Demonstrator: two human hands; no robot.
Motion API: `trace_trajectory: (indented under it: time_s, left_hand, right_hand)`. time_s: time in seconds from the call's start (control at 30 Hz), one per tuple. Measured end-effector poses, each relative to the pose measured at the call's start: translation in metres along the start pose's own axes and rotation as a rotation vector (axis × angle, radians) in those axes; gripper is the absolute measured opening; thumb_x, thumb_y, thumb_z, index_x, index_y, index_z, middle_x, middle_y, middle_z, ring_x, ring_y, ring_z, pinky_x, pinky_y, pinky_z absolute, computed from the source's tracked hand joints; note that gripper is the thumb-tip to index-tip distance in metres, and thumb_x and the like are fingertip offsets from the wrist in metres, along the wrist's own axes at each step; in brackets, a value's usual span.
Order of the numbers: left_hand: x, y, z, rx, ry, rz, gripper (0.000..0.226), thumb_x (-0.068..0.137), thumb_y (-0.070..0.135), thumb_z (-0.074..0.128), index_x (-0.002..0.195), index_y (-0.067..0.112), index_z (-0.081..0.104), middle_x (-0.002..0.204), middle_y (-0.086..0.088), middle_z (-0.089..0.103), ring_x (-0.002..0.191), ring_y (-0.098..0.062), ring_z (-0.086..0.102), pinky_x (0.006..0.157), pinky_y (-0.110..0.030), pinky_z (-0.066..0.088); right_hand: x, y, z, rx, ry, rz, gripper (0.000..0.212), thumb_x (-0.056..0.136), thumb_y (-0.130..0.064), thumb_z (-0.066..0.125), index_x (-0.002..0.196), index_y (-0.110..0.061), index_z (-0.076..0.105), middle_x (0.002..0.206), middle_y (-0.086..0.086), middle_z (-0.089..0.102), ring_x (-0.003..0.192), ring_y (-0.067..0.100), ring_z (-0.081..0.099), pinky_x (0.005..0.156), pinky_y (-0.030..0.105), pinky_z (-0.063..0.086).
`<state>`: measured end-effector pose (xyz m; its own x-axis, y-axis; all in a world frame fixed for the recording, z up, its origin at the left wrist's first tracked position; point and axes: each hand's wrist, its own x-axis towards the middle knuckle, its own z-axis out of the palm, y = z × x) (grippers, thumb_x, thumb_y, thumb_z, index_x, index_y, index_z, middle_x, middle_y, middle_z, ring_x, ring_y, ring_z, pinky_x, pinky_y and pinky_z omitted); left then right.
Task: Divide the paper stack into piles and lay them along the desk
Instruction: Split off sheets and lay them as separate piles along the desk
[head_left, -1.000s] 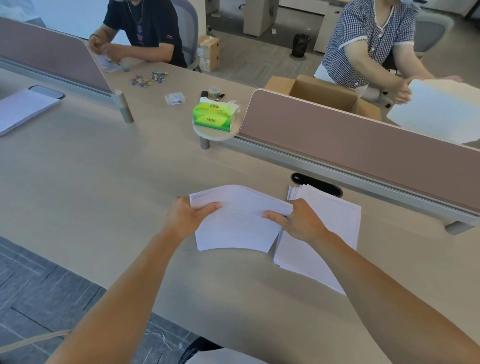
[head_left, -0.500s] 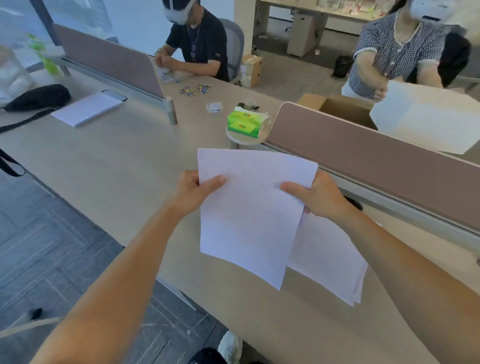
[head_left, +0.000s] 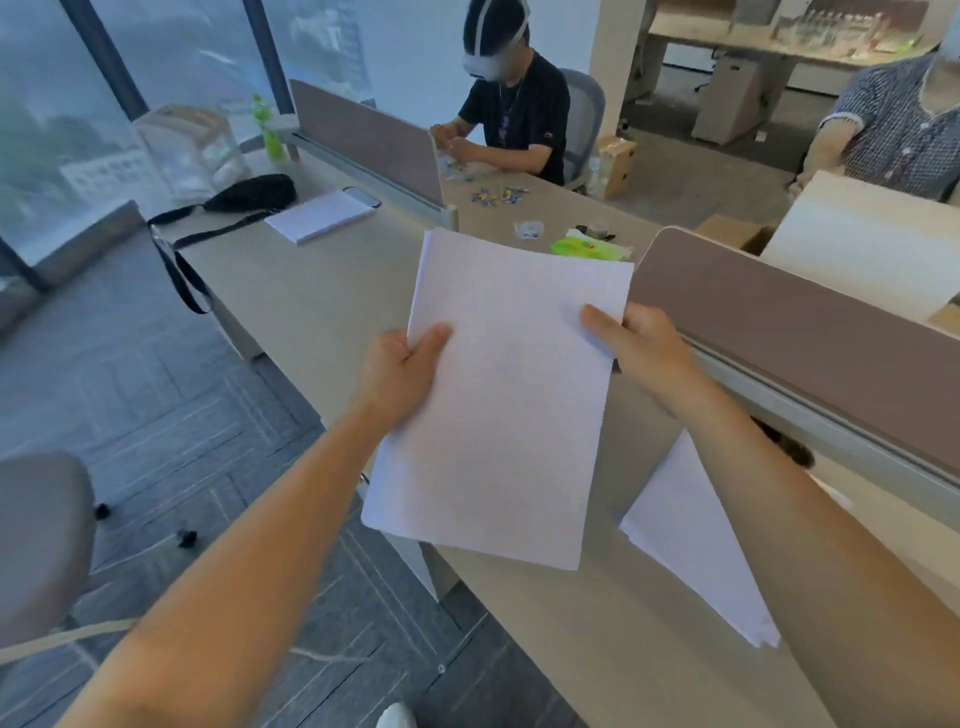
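A bundle of white sheets (head_left: 504, 395) hangs in the air above the desk's near edge. My left hand (head_left: 402, 371) grips its left edge, thumb on top. My right hand (head_left: 636, 345) grips its right edge, thumb on top. The rest of the paper stack (head_left: 691, 540) lies flat on the light wooden desk (head_left: 322, 291) to the lower right, partly hidden under my right forearm.
A brown divider panel (head_left: 789, 338) runs along the desk's far side. Farther left lie a white pad (head_left: 318, 215), a black bag (head_left: 249, 193) and a green bottle (head_left: 270, 132). A green tissue pack (head_left: 582, 245) sits behind the sheets. Two people work opposite. A chair (head_left: 41, 540) stands at left.
Both hands lifted a bundle off the stack and carried it up and to the left. The view swung left along the desk.
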<state>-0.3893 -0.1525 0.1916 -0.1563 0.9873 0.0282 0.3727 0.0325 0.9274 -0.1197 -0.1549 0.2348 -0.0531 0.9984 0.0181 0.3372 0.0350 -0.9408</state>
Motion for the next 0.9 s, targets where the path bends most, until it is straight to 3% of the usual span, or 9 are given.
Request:
trace_trajectory:
  time_s: [0.13, 0.27, 0.33, 0.43, 0.5, 0.57, 0.67, 0.8, 0.9]
  left_hand:
    - [0.001, -0.014, -0.035, -0.063, 0.074, -0.133, 0.059, 0.086, 0.056, 0.058, 0.088, -0.001, 0.071, 0.084, -0.011, 0.075, 0.074, -0.025, 0.072, 0.072, -0.043, 0.059]
    - [0.015, -0.046, -0.077, -0.107, 0.064, -0.227, 0.038, 0.093, 0.049, 0.054, 0.092, 0.013, 0.068, 0.08, 0.007, 0.067, 0.071, -0.008, 0.064, 0.053, -0.022, 0.048]
    - [0.028, -0.065, -0.103, -0.168, 0.036, -0.301, 0.042, 0.091, 0.056, 0.052, 0.1, 0.017, 0.063, 0.087, 0.008, 0.065, 0.079, -0.009, 0.064, 0.059, -0.023, 0.048]
    - [0.054, -0.097, -0.148, -0.299, -0.045, -0.439, 0.072, 0.077, 0.073, 0.052, 0.121, 0.017, 0.06, 0.111, 0.001, 0.068, 0.098, -0.021, 0.067, 0.086, -0.039, 0.055]
    - [0.068, -0.117, -0.175, -0.351, -0.111, -0.473, 0.084, 0.065, 0.082, 0.054, 0.123, 0.022, 0.06, 0.117, 0.001, 0.068, 0.103, -0.025, 0.067, 0.092, -0.047, 0.053]
    - [0.081, -0.133, -0.2, -0.352, -0.125, -0.426, 0.09, 0.06, 0.084, 0.054, 0.128, 0.024, 0.056, 0.12, 0.002, 0.066, 0.106, -0.025, 0.066, 0.093, -0.048, 0.053]
    - [0.104, -0.148, -0.228, -0.24, -0.092, -0.291, 0.089, 0.066, 0.086, 0.044, 0.123, 0.019, 0.059, 0.111, 0.004, 0.066, 0.105, -0.024, 0.065, 0.093, -0.044, 0.052]
    - [0.133, -0.148, -0.251, -0.12, 0.022, -0.078, 0.049, 0.095, 0.057, 0.039, 0.071, 0.016, 0.053, 0.064, 0.004, 0.05, 0.058, -0.017, 0.051, 0.06, -0.031, 0.042]
    - [0.157, -0.147, -0.26, -0.092, 0.167, -0.003, 0.038, 0.098, 0.051, 0.04, 0.096, 0.02, 0.061, 0.08, 0.007, 0.061, 0.07, -0.014, 0.057, 0.065, -0.031, 0.046]
  right_hand:
    - [0.009, 0.018, 0.077, 0.281, -0.046, 0.123, 0.033, 0.097, -0.039, 0.054, 0.122, -0.02, 0.065, 0.114, -0.006, 0.072, 0.102, 0.013, 0.069, 0.086, 0.032, 0.052]
    - [0.022, 0.014, 0.151, 0.196, 0.142, 0.106, 0.02, 0.098, -0.026, 0.051, 0.108, -0.017, 0.066, 0.096, -0.009, 0.07, 0.084, 0.008, 0.064, 0.073, 0.025, 0.048]
    - [0.032, 0.006, 0.181, 0.139, 0.146, 0.1, 0.017, 0.097, -0.023, 0.049, 0.101, -0.02, 0.065, 0.089, -0.011, 0.067, 0.08, 0.008, 0.061, 0.071, 0.023, 0.047]
    - [0.051, -0.01, 0.227, 0.122, 0.176, 0.096, 0.018, 0.095, -0.024, 0.049, 0.095, -0.017, 0.066, 0.087, -0.005, 0.067, 0.076, 0.012, 0.059, 0.072, 0.028, 0.047]
    - [0.062, -0.023, 0.257, 0.105, 0.218, 0.1, 0.019, 0.096, -0.023, 0.049, 0.098, -0.014, 0.066, 0.085, -0.004, 0.066, 0.073, 0.012, 0.057, 0.065, 0.025, 0.046]
    - [0.07, -0.037, 0.287, 0.096, 0.256, 0.096, 0.021, 0.096, -0.022, 0.049, 0.102, -0.012, 0.067, 0.085, -0.005, 0.065, 0.072, 0.011, 0.057, 0.06, 0.02, 0.045]
    - [0.082, -0.054, 0.325, 0.045, 0.286, 0.054, 0.025, 0.097, -0.024, 0.049, 0.111, -0.014, 0.066, 0.102, -0.004, 0.07, 0.089, 0.011, 0.063, 0.075, 0.026, 0.049]
    - [0.101, -0.071, 0.361, -0.008, 0.316, -0.011, 0.024, 0.1, -0.026, 0.047, 0.115, -0.016, 0.062, 0.109, -0.005, 0.068, 0.099, 0.011, 0.062, 0.081, 0.026, 0.046]
    - [0.121, -0.077, 0.382, -0.037, 0.351, -0.102, 0.016, 0.102, -0.025, 0.045, 0.113, -0.023, 0.056, 0.106, -0.013, 0.064, 0.1, 0.004, 0.06, 0.088, 0.025, 0.047]
